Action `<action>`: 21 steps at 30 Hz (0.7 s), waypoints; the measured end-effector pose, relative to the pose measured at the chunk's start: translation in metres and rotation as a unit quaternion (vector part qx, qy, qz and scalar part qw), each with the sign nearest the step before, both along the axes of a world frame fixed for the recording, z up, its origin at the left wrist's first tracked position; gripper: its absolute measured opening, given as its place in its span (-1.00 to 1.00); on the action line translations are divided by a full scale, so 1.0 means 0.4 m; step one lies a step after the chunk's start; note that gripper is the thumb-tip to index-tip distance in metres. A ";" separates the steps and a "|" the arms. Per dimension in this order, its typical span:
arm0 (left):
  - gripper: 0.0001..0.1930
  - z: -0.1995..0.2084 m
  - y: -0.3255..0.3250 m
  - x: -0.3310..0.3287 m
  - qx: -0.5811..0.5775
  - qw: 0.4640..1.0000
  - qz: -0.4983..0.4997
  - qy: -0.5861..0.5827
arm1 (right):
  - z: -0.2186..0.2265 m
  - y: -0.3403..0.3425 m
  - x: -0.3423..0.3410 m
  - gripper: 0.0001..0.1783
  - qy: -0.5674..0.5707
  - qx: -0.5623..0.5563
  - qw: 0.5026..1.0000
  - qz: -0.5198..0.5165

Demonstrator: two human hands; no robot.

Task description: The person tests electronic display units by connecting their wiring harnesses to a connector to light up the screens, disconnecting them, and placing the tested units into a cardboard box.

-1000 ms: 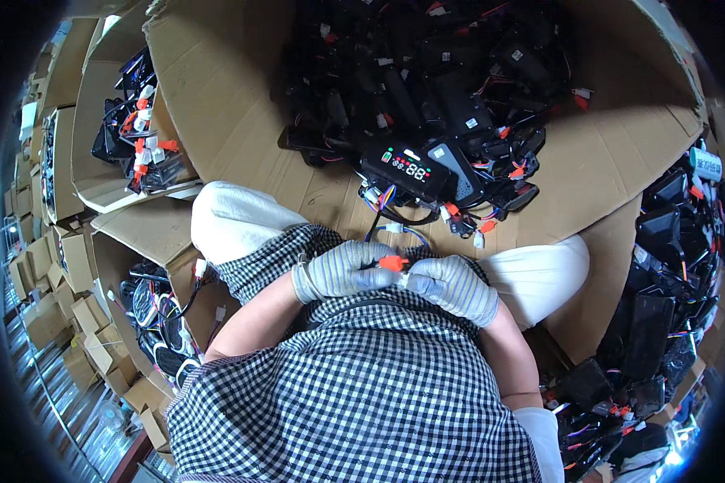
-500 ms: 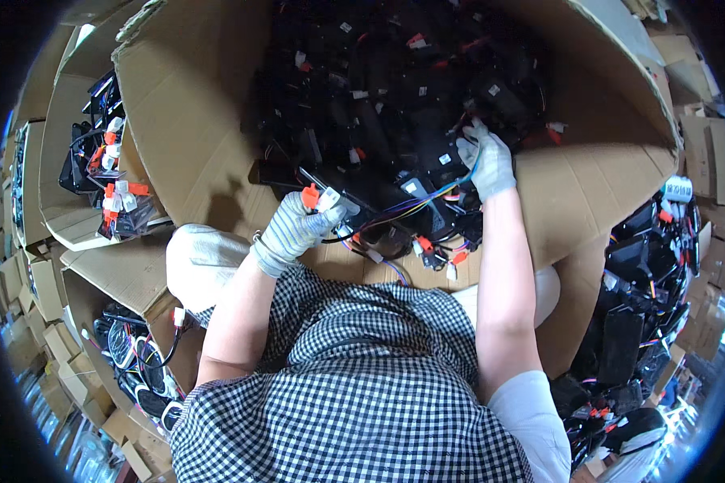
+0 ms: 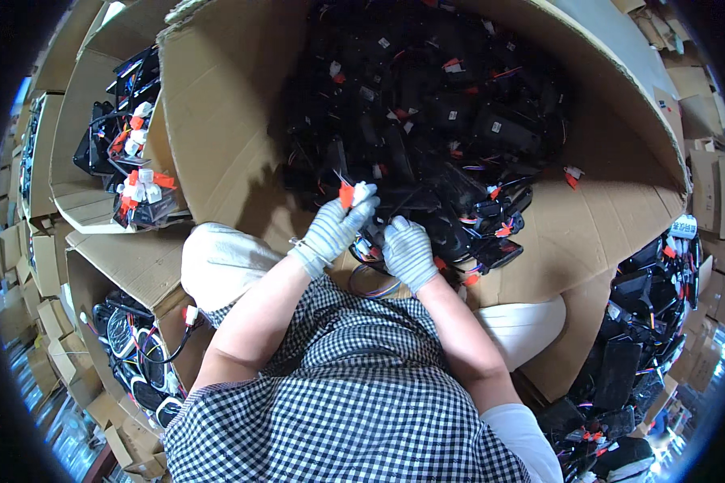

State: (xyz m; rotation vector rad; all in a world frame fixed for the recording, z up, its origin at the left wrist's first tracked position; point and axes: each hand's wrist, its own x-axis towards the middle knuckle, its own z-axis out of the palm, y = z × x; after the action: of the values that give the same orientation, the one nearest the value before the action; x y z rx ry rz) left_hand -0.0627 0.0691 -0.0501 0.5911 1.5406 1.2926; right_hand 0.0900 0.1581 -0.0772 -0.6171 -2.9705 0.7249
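My left hand (image 3: 332,230), in a striped white work glove, is closed around an orange-and-white plug connector (image 3: 351,195) whose end sticks up past the fingers. Close beside it, my right hand (image 3: 411,253) wears the same kind of glove. Its fingers are curled in, and whatever they hold is hidden behind them. Coloured wires (image 3: 372,291) loop below, between the two hands. Ahead lies a heap of black plastic units (image 3: 443,113) with wire leads, inside a large cardboard box (image 3: 225,105). Several units with orange and white plugs (image 3: 499,229) lie just right of my right hand.
At the left, a carton (image 3: 64,181) holds more black units with orange and white plugs. Below it, another carton (image 3: 121,256) contains coiled cables (image 3: 125,338). More black units (image 3: 620,362) are piled at the right. A loose plug (image 3: 572,177) rests on the big box's flap.
My right hand has come down and left from the heap's right side to beside my left hand. The stretched wires between them no longer show. My left hand has moved slightly right, still gripping the connector.
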 end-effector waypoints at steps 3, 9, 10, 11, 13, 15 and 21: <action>-0.58 -0.013 0.009 0.014 -0.023 0.991 -0.024 -0.130 | 0.016 0.015 0.004 -0.85 -0.021 0.038 0.992 0.114; -0.57 -0.035 0.002 0.023 -0.023 0.989 -0.134 -0.059 | 0.049 0.023 0.026 -0.82 -0.065 0.047 0.978 0.194; -0.56 -0.019 0.005 0.021 -0.055 0.985 -0.139 -0.087 | 0.057 0.020 0.021 -0.82 -0.065 0.048 0.976 0.204; -0.57 -0.007 0.013 0.029 -0.106 0.983 -0.123 -0.086 | 0.065 0.010 0.015 -0.82 -0.065 0.048 0.976 0.204; -0.58 -0.018 0.013 0.050 -0.094 0.988 -0.123 -0.012 | 0.083 -0.038 -0.004 -0.82 -0.063 0.054 0.964 0.252; -0.61 0.064 0.033 0.051 -0.133 0.975 -0.178 0.032 | 0.071 -0.097 0.000 -0.80 -0.007 0.045 0.977 0.206; -0.53 0.153 0.033 0.032 0.020 0.994 -0.056 -0.092 | 0.014 -0.086 0.026 -0.76 -0.075 0.018 0.995 0.070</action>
State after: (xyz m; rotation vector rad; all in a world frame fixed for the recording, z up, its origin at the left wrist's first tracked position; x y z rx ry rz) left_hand -0.0498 0.0825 0.0109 0.5594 1.3153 1.2593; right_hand 0.1005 0.1239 -0.0716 -0.4861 -3.1834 0.6593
